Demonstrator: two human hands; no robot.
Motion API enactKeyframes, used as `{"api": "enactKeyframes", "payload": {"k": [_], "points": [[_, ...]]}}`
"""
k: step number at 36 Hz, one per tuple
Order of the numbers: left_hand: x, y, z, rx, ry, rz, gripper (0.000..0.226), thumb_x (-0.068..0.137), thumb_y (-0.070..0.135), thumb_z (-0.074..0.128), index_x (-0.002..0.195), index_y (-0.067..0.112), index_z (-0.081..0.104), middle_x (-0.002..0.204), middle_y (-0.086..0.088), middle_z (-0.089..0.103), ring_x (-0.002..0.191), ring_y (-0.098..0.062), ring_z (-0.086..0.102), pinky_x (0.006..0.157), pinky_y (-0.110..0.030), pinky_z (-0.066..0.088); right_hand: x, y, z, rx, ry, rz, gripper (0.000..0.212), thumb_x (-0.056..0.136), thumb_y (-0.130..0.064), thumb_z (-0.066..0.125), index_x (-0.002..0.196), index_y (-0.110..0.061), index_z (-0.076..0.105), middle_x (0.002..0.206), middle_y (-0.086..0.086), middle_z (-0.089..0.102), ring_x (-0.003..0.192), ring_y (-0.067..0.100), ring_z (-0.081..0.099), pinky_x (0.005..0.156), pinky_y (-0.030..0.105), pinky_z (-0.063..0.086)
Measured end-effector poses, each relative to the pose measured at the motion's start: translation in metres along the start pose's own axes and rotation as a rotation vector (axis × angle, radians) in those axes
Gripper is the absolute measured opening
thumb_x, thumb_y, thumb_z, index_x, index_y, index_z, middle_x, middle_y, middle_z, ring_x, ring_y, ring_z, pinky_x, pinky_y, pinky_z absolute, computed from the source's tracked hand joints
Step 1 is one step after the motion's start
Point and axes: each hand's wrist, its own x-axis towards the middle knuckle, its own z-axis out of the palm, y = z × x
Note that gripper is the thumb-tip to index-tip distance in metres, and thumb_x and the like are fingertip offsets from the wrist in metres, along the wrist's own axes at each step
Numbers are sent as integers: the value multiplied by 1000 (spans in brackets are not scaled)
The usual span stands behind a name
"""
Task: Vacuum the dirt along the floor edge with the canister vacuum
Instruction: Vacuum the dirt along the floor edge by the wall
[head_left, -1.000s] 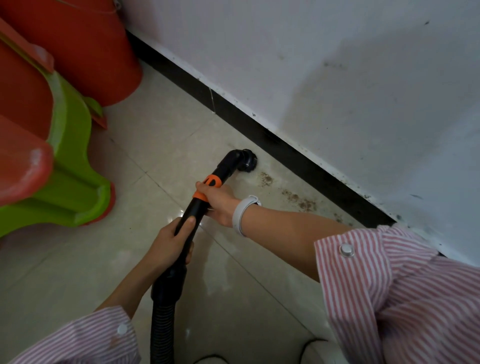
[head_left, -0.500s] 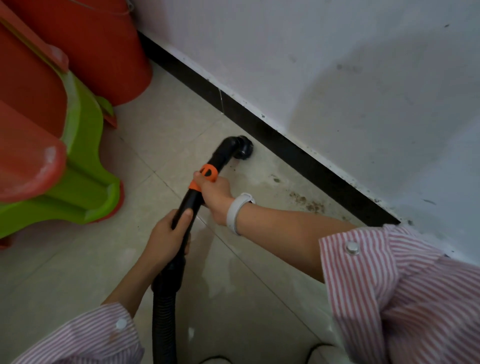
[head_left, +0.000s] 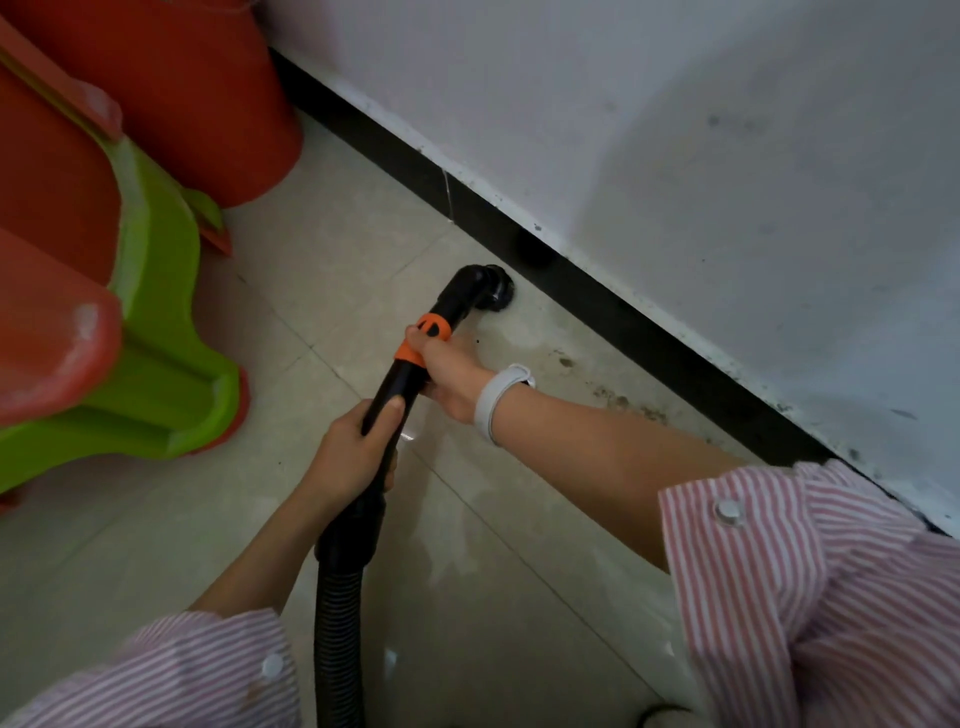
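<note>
Pale floor tiles (head_left: 322, 249) meet a black baseboard (head_left: 613, 312) under a white wall (head_left: 675, 130). Both striped sleeves and the ribbed vacuum hose (head_left: 337, 623) are cut off at the bottom edge; the canister itself is out of view. Dirt (head_left: 623, 402) speckles the tiles by the baseboard, partly hidden behind the right forearm. The left hand (head_left: 353, 452) wraps its fingers around the black wand (head_left: 395, 384); the right hand (head_left: 447, 374) grips it at the orange collar. Just beyond, the nozzle (head_left: 491, 291) sits on the floor near the baseboard.
</note>
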Motion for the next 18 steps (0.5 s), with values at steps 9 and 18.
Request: {"api": "enactKeyframes", "payload": {"k": [9, 18], "points": [[-29, -9, 11, 33, -70, -12, 33, 96, 35, 49, 90, 4, 52, 55, -10, 53, 43, -21, 52, 43, -29, 44, -25, 23, -21, -24, 27, 32, 20, 96, -24, 54, 79, -17, 45, 86, 4, 55, 94, 27, 59, 96, 45, 50], [-48, -11, 32, 44, -222, 2, 30, 96, 37, 50, 87, 8, 52, 52, -6, 52, 44, -20, 51, 46, -30, 43, -50, 41, -56, 39, 141, 53, 20, 96, -21, 53, 78, -17, 43, 82, 4, 53, 87, 24, 57, 95, 44, 51]]}}
